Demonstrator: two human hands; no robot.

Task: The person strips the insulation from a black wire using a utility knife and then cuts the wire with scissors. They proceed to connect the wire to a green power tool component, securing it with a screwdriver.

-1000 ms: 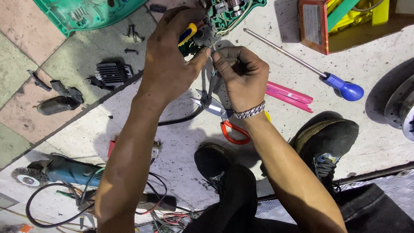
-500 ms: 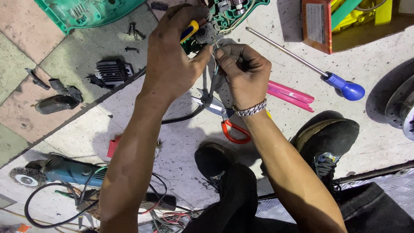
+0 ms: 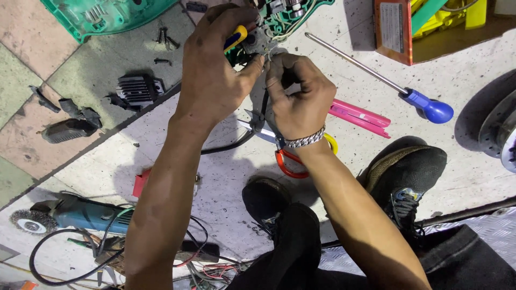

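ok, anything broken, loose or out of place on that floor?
Yes. The green tool housing lies split open, with loose black screws beside it and black plastic parts scattered on the tiles. The left hand and right hand work at exposed wiring on the other green half. Tangled cables lie by the angle grinder.

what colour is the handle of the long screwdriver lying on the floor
Blue, with a rounded end; the long screwdriver shows clearly in the head view.

Pale concrete floor [image 3: 473, 86] carries a blue-handled long screwdriver [image 3: 430, 107] at two o'clock, black ribbed plastic cover [image 3: 138, 89] at ten, blue angle grinder [image 3: 80, 214] at eight.
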